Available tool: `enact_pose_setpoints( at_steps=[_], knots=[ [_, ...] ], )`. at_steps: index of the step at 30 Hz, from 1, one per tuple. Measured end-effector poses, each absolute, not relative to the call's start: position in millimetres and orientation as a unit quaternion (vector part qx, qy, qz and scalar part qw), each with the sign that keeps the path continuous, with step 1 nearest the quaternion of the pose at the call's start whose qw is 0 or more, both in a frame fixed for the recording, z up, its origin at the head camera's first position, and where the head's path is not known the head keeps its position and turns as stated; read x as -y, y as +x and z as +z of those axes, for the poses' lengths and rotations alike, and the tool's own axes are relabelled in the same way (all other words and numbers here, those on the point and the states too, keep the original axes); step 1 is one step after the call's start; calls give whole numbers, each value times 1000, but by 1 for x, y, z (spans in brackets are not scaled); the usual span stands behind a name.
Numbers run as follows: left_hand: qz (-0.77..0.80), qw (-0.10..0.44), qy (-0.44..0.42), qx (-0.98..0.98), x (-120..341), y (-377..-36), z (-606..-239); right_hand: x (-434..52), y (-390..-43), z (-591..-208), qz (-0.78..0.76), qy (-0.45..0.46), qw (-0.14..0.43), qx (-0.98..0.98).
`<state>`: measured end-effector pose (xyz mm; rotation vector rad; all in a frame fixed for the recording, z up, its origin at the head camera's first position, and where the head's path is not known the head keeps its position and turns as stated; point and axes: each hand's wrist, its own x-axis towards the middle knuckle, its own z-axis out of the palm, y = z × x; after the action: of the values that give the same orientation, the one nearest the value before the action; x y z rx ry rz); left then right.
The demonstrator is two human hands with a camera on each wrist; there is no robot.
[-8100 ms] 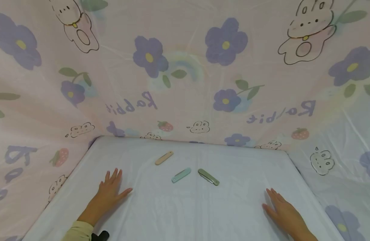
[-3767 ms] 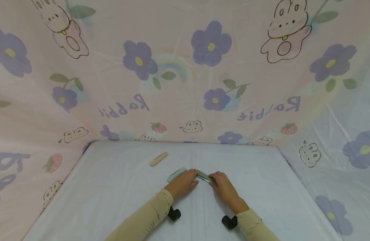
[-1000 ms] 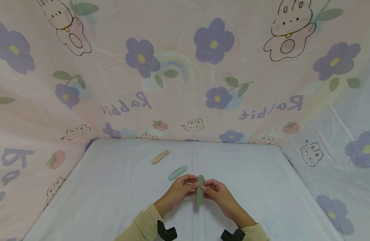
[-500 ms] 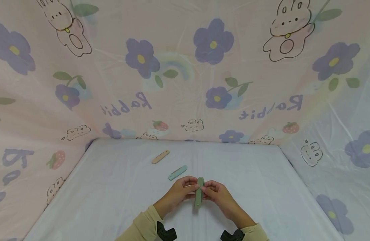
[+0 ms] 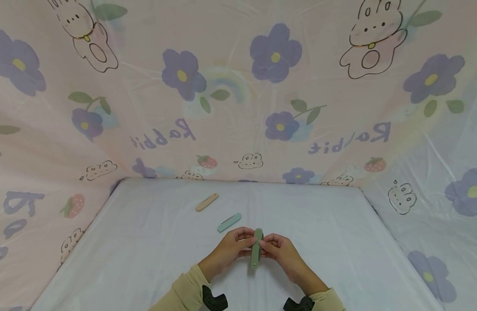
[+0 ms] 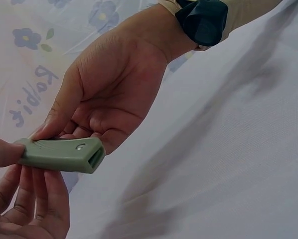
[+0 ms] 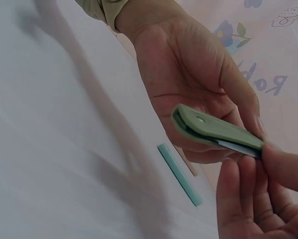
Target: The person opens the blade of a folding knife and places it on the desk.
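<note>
A green folding knife point(image 5: 255, 255) is held up between both hands above the white table, its length running toward the person. My left hand point(image 5: 230, 249) pinches it between thumb and fingers near its far end. From the other side my right hand point(image 5: 288, 255) pinches it at about the same spot. In the right wrist view a strip of metal blade point(image 7: 237, 148) shows along the slot of the handle point(image 7: 214, 128), folded in. The left wrist view shows the handle's rivet point(image 6: 80, 147) and its slotted end.
A teal folding knife point(image 5: 229, 222) lies just beyond my left hand. Farther back is a beige one point(image 5: 207, 202). The white table point(image 5: 320, 224) is enclosed at the back and sides by printed fabric point(image 5: 230, 116). A black device point(image 5: 214, 299) sits on each wrist.
Earlier the hands lay apart on the table, then reached the green folding knife and lifted it toward the person, turning it lengthwise. Over the last half second almost nothing has moved.
</note>
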<state>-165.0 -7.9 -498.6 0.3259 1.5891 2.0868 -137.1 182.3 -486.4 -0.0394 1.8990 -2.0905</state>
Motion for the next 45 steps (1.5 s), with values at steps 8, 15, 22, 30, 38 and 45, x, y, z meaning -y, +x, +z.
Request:
enact_pose_setpoints(
  at_steps=[8, 15, 22, 30, 38, 45],
  knots=[
    [768, 248, 119, -578, 9, -165, -497, -183, -136, -486, -740, -4, 159, -654],
    [769, 249, 106, -580, 10, -164, -496, -186, -134, -486, -748, -14, 171, -641],
    [766, 247, 103, -584, 10, -163, -496, -189, -134, -486, -744, -29, 172, -645],
    [770, 239, 102, -582, 11, -163, -497, -190, -133, -486, -745, -19, 168, -646],
    [775, 225, 92, -583, 13, -164, -499, -194, -133, -489, -741, -16, 158, -652],
    [782, 211, 83, -580, 15, -167, -500, -196, -133, -488, -749, -13, 151, -645]
  ],
)
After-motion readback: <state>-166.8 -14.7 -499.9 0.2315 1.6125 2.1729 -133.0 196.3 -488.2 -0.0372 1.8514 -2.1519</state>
